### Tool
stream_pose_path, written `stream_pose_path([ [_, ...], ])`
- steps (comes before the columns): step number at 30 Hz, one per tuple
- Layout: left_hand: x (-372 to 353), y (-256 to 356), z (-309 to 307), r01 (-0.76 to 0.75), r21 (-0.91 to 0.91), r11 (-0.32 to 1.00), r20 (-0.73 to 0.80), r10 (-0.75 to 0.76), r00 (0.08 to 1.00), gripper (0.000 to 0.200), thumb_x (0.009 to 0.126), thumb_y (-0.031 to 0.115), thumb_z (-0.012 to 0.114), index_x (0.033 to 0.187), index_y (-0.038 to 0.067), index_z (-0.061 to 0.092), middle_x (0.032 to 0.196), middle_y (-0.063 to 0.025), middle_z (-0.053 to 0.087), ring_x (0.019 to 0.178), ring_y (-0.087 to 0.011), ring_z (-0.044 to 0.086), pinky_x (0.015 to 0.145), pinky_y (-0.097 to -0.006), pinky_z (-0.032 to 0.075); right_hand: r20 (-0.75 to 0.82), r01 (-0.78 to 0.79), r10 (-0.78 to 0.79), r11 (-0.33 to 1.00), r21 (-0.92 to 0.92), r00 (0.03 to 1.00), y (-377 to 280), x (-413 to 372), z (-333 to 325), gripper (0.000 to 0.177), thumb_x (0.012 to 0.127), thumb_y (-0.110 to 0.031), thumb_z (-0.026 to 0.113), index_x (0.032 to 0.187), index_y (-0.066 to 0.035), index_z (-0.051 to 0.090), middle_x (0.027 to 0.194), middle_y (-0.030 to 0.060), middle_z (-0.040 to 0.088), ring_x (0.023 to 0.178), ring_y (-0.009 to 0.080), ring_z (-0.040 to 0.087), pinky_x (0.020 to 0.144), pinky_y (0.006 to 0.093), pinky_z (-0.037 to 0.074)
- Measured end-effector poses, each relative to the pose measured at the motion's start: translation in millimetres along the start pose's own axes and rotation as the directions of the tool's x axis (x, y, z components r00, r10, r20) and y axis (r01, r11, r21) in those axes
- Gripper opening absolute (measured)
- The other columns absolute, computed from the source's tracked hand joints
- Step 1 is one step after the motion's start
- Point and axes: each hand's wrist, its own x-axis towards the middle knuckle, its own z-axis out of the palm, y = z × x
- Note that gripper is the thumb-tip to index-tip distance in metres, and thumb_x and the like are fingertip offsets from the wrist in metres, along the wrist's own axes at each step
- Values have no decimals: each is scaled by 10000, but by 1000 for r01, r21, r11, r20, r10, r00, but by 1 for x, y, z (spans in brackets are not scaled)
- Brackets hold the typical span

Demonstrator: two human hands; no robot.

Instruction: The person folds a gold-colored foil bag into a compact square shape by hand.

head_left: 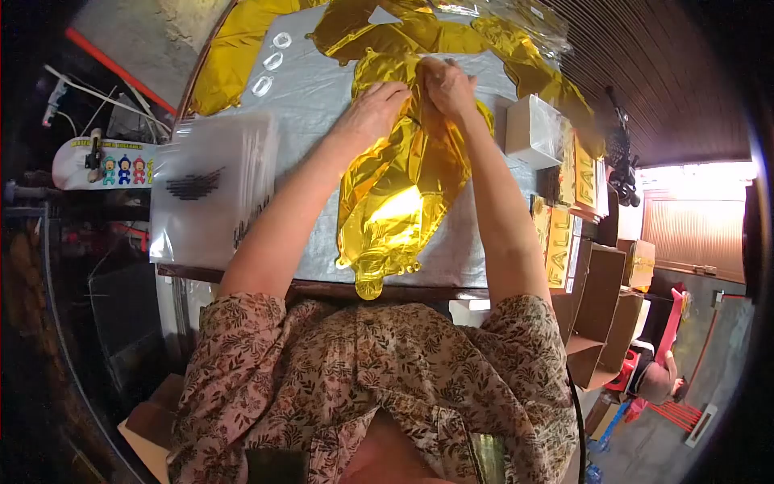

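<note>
- Leaning over a grey-covered table (302, 121).
- Has a gold foil piece (403, 198) flat at the table's middle, long axis running outward from the near edge, most of its length on the near side of both hands.
- Has a stack of clear bags (214, 177) to the left, a white box (528, 129) to the right.
- Reaches farther out with the right hand (447, 87), fingers bent on the foil's far end; cannot tell whether pinching.
- Rests the left hand (376, 110), nearer the foil's main length, on its left side, fingers close together; grip unclear.

"FALL" can be read on yellow boxes (557, 246)
</note>
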Motion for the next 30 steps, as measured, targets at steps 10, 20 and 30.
stream_pose_path([
  [10,-2,0,6,19,-11,1000,-19,-20,1000,445,1002,311,670,1329,10,645,1407,-142,609,1272,-362,570,1095,-438,476,59,-173,194,951,-257,979,-13,-120,-91,337,930,-288,659,839,34,693,879,315,686,889,504,683,764,550,552],
  [20,0,0,5,-2,9,1000,40,2,999,383,1017,334,652,1375,199,664,1387,-138,603,1266,-378,566,1096,-466,475,-166,-490,462,809,-324,871,-35,-152,-66,419,919,-364,684,1051,33,661,1068,274,725,979,440,729,849,513,587],
  [30,-2,1,4,-2,84,996,70,-4,998,363,1037,333,613,1377,236,693,1409,-125,583,1287,-345,544,1119,-447,458,-280,-372,296,887,-275,913,-18,-145,-60,278,950,-284,612,916,-10,645,961,285,738,887,479,721,790,542,582],
])
